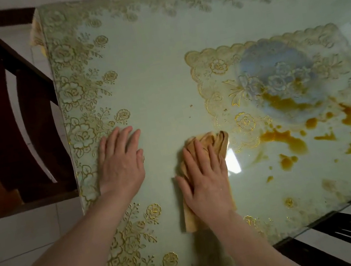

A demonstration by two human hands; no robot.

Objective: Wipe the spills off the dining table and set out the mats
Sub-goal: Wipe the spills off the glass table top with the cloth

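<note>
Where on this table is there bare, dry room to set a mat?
Bare: the wide patch beyond the left hand and right hand, between the floral border and the lace mat. Crowded: right of the cloth, where spills run over the mat's near edge.

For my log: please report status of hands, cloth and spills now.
Left hand flat on table. Right hand pressing cloth flat. Orange spills right of cloth, not wiped. Nothing blocking.

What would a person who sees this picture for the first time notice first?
The orange-brown spills on the right part of the glossy table stand out first, some lying over the lacy gold-edged mat. The right hand presses a yellow cloth flat on the table just left of them, and the left hand rests flat near the left edge.
</note>
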